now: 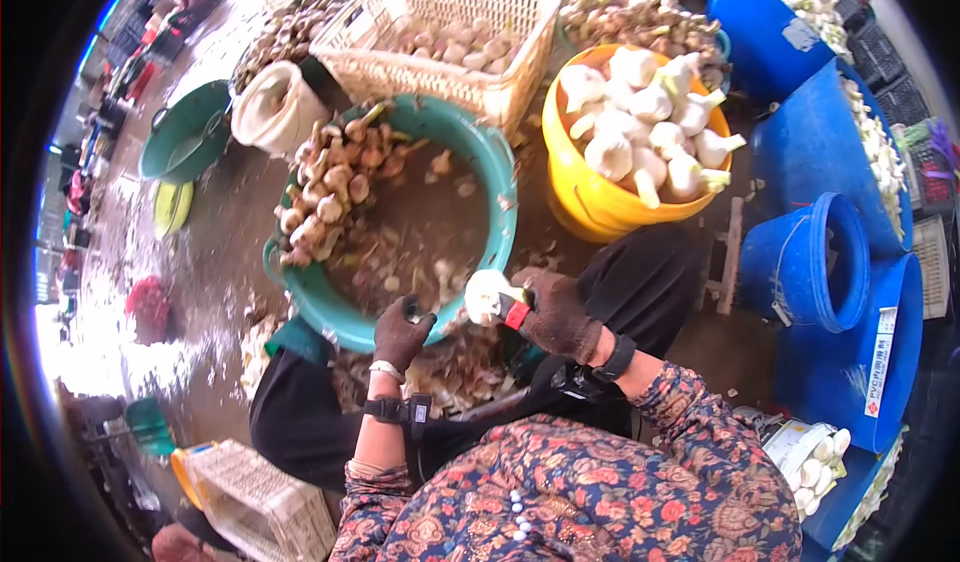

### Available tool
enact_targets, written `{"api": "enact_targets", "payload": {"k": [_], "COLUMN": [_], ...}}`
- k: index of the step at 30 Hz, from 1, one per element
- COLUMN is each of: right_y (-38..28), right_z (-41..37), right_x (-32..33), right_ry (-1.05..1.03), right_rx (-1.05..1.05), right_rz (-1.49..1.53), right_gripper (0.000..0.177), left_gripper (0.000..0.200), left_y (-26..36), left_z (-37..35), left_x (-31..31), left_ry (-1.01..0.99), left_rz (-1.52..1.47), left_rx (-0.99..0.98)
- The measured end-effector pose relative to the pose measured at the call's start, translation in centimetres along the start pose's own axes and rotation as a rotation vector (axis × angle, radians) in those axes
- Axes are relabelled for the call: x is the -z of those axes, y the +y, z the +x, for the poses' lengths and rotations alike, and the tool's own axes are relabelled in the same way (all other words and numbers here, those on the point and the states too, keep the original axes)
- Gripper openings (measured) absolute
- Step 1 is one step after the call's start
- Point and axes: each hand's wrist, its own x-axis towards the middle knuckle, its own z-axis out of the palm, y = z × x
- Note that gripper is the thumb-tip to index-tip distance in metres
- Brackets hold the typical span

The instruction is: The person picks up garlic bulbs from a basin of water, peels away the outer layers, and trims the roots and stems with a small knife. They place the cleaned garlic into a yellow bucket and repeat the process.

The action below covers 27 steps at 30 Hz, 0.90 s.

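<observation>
My right hand (562, 314), in a dark brown glove, is closed on a peeled white garlic bulb (487, 296) over the near rim of a green tub (507, 177). A red band shows at its fingertips, next to the bulb. To the left, my left hand (402, 334), gloved the same way, holds its thumb and fingers apart in a curve near that rim. Unpeeled garlic bulbs (332, 187) with brownish skins are heaped in the tub's left side, with loose skins on its bottom. A yellow bucket (590, 207) at the right is heaped with white, trimmed garlic bulbs (650, 112).
Beyond the tub stands a cream plastic crate (490, 92) with garlic inside, beside a white bucket (275, 110). Blue bucket (800, 267) and large blue barrels (830, 152) line the right. Garlic skins (440, 374) litter the floor between my legs. Another crate (255, 492) lies lower left.
</observation>
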Motion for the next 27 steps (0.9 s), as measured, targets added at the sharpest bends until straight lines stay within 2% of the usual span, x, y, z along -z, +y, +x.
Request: {"api": "enact_targets", "payload": {"k": [3, 5, 7, 9, 11, 12, 13, 14, 15, 16, 17, 18, 19, 21, 22, 23, 25, 27], "right_y": [-3.1, -2.9, -1.5, 0.7, 2.7, 2.3, 1.2, 0.2, -1.3, -1.9, -2.9, -3.2, -3.5, -1.9, -1.7, -1.0, -0.5, -0.6], "right_z": [4.0, 6.7, 9.5, 12.9, 15.7, 16.1, 16.2, 15.7, 14.9, 13.8, 12.4, 11.2, 10.0, 7.8, 6.8, 5.9, 4.8, 4.3], "right_x": [5.7, 9.5, 12.9, 15.4, 17.0, 16.6, 16.2, 15.2, 13.8, 12.4, 10.4, 8.4, 6.2, 2.3, 0.8, -0.5, -1.9, -2.4], "right_ry": [0.297, 0.478, 0.656, 0.57, 0.254, 0.244, 0.237, 0.31, 0.381, 0.374, 0.353, 0.275, 0.18, 0.059, -0.002, -0.024, -0.104, -0.162], "right_rx": [0.199, 0.27, 0.314, 0.224, -0.019, -0.019, -0.015, 0.046, 0.175, 0.202, 0.197, 0.18, 0.114, 0.025, -0.054, -0.073, -0.056, -0.049], "right_rz": [-0.277, -0.355, -0.608, -0.863, -1.137, -1.099, -1.065, -1.049, -0.993, -0.935, -0.73, -0.625, -0.485, -0.284, -0.216, -0.15, -0.163, -0.121], "right_gripper": [0.023, 0.023, 0.023, 0.023, 0.027, 0.029, 0.031, 0.031, 0.027, 0.027, 0.027, 0.024, 0.021, 0.019, 0.019, 0.02, 0.022, 0.024], "left_gripper": [0.062, 0.066, 0.066, 0.072, 0.077, 0.077, 0.078, 0.079, 0.079, 0.078, 0.077, 0.073, 0.073, 0.061, 0.052, 0.05, 0.049, 0.048], "left_y": [-1.5, -0.7, -1.8, 0.2, -0.3, -0.6, -0.6, -0.7, -0.7, -0.7, -0.8, -0.3, -1.1, -3.8, -4.8, -4.9, -5.7, -6.2], "left_z": [4.6, 7.7, 10.7, 11.9, 13.9, 14.3, 15.0, 15.4, 15.9, 16.2, 16.5, 16.7, 16.8, 17.2, 16.5, 14.7, 12.8, 11.1], "left_x": [-2.2, -2.5, -3.8, -2.8, -3.4, -3.7, -3.9, -4.3, -4.8, -5.3, -5.6, -5.2, -6.7, -10.7, -10.6, -9.4, -7.3, -4.2], "left_ry": [0.083, 0.028, 0.076, -0.049, -0.112, -0.11, -0.089, -0.074, -0.077, -0.154, -0.23, -0.496, -0.502, -0.55, -0.561, -0.551, -0.543, -0.708], "left_rz": [0.04, 0.103, 0.115, 0.143, 0.066, 0.054, 0.097, 0.144, 0.132, 0.234, 0.34, 0.205, 0.208, 0.398, 0.187, -0.024, 0.03, 0.123], "left_rx": [-0.057, -0.009, -0.037, 0.19, 0.204, 0.217, 0.112, 0.007, 0.015, -0.081, -0.179, -0.201, -0.193, -0.165, -0.171, -0.212, -0.149, -0.089]}}
